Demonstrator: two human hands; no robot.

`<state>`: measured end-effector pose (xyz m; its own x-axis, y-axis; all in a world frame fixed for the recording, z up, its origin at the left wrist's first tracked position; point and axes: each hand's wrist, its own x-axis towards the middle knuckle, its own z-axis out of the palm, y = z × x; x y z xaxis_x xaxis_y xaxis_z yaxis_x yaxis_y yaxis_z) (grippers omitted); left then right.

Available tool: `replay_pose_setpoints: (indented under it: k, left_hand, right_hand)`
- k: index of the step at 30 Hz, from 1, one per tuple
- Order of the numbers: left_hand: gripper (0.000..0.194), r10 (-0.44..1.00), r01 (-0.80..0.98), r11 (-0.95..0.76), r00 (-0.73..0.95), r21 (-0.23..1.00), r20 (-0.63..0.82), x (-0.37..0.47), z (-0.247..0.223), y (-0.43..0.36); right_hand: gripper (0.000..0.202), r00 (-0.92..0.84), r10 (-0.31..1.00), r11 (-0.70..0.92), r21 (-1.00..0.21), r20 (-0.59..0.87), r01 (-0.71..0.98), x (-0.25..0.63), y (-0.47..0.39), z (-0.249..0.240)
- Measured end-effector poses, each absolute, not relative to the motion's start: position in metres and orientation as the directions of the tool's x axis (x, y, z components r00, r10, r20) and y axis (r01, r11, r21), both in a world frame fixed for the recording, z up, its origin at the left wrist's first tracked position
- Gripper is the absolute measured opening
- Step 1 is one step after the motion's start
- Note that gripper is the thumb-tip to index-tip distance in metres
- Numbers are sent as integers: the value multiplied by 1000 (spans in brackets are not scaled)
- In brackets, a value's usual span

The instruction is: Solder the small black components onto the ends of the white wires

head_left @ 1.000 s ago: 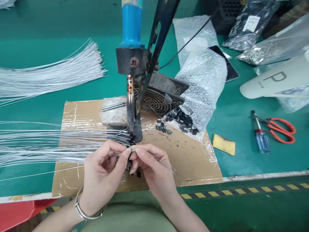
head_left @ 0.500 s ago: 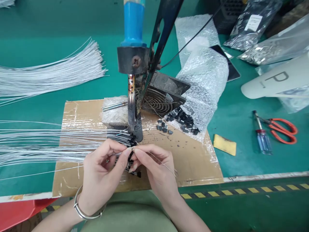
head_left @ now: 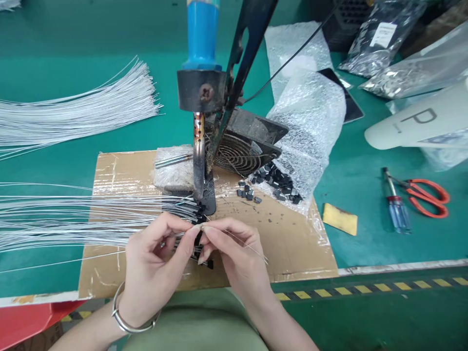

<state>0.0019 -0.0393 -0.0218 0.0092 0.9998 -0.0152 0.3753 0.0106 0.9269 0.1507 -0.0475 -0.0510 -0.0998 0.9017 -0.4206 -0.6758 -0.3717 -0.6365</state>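
My left hand (head_left: 157, 265), a metal bangle on its wrist, is pinched at the fingertips. A single white wire (head_left: 73, 263) runs in from the left to this hand. Against it, tip to tip, is my right hand (head_left: 237, 248), also pinched, with a thin bare wire (head_left: 248, 246) trailing out across its fingers. Whatever sits between the meeting fingertips is too small to make out. Just behind the hands, white wires (head_left: 124, 214) with black pieces (head_left: 200, 212) on their ends lie on a cardboard sheet (head_left: 292, 248). A blue-handled soldering iron (head_left: 202, 39) points down above those ends.
A dusty fan (head_left: 241, 151) stands behind the iron's stand. Loose black parts (head_left: 278, 180) lie on bubble wrap (head_left: 307, 122). Another wire bundle (head_left: 80, 117) rests at the back left. Rightward are a yellow sponge (head_left: 340, 219), a screwdriver (head_left: 398, 209), red-handled cutters (head_left: 429, 197) and a white cup (head_left: 409, 119).
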Motion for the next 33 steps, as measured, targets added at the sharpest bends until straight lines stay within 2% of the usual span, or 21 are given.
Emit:
replay_pose_setpoints:
  k: [5, 14, 28, 33]
  left_hand:
    - [11, 999, 414, -2, 46, 910, -19, -2, -20, -40]
    - [13, 998, 428, -13, 58, 904, -13, -1, -19, -39]
    - [6, 999, 374, 6, -49, 927, 14, 6, -36, -48]
    - [6, 999, 372, 5, -52, 928, 15, 8, -33, -45]
  right_hand:
    - [11, -169, 882, -443, -651, -440, -616, 160, -43, -50]
    - [13, -192, 874, -464, -648, -447, -604, 164, -42, -51]
    - [12, -98, 877, -380, -555, -470, -740, 147, -49, -53]
    - [12, -70, 884, -373, -606, -463, -703, 145, -51, -55]
